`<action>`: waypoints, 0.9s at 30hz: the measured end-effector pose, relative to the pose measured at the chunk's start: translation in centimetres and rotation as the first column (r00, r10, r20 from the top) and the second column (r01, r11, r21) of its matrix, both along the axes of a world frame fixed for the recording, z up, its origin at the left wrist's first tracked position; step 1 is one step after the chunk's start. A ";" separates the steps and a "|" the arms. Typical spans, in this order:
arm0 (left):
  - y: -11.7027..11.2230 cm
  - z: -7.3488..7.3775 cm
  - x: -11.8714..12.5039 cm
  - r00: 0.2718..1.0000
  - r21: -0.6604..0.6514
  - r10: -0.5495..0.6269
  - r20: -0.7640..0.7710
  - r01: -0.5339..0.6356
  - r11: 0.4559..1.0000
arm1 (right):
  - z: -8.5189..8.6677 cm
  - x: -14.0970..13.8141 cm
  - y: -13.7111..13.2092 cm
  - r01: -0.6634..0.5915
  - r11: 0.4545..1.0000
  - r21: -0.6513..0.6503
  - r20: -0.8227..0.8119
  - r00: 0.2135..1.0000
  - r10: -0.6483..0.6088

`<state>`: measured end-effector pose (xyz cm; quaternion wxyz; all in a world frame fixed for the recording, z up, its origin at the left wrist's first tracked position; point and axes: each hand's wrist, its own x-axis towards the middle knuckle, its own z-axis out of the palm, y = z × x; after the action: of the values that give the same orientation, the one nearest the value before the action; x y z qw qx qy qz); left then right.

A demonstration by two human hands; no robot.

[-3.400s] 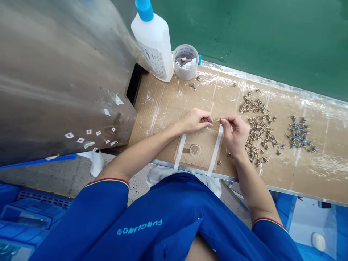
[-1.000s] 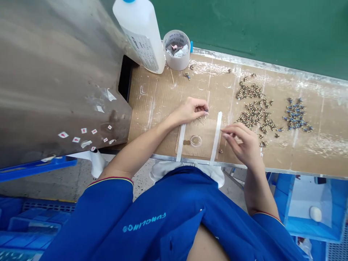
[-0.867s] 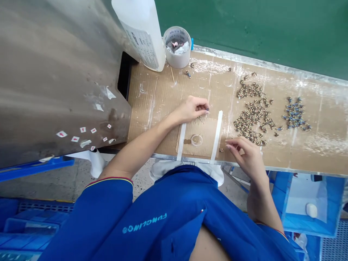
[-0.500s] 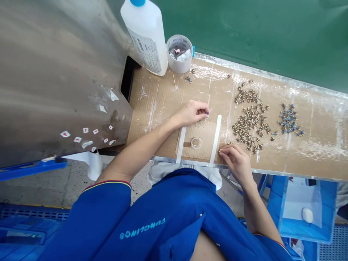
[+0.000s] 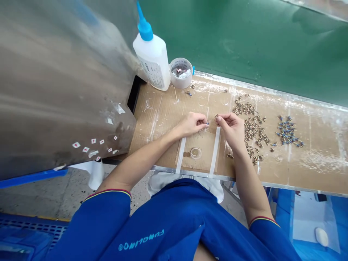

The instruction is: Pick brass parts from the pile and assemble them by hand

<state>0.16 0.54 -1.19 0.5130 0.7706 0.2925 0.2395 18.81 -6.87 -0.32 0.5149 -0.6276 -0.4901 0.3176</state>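
My left hand (image 5: 192, 124) is closed in a pinch on a small blue piece (image 5: 208, 123), which pokes out at the fingertips. Facing it, my right hand (image 5: 233, 129) pinches a small brass-coloured metal piece (image 5: 216, 116) between thumb and forefinger. A short gap separates the two sets of fingertips. Below them a cardboard pad (image 5: 204, 145) is held by white tape strips, with a small clear round dish (image 5: 195, 153) on it. Loose brass-coloured pieces (image 5: 251, 128) lie heaped to the right of my right hand, partly hidden by it. Farther right is a cluster of blue-and-brass pieces (image 5: 287, 131).
A white bottle (image 5: 153, 59) with a blue nozzle stands at the back left beside a tape-roll cup (image 5: 181, 81) of scraps. A thin stick (image 5: 175, 93) lies before them. A metal panel (image 5: 67, 90) bounds the left side. Blue bins (image 5: 285, 210) sit below right.
My right hand has moved up and left from the near edge, bringing a brass-coloured piece close to my left hand. My left hand keeps its pinch. The camera view has tilted upward slightly.
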 end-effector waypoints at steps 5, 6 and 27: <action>0.0 -0.2 0.2 0.999 0.043 0.027 -0.021 -0.026 0.999 | -1.3 -0.7 -1.0 -0.029 0.997 -0.075 -0.098 0.995 0.021; 0.0 -0.2 0.2 0.999 0.044 0.029 -0.026 -0.028 0.999 | -1.3 -0.9 -1.1 -0.041 0.995 -0.094 -0.112 0.993 0.031; 0.1 -0.8 0.1 0.999 0.107 -0.026 -0.047 0.031 0.994 | -0.6 -1.5 -1.6 -0.114 0.979 -0.170 -0.083 0.991 0.101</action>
<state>0.29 0.62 -1.95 0.4675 0.8064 0.2797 0.2300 17.33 -8.46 -0.94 0.4581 -0.6306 -0.4741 0.4094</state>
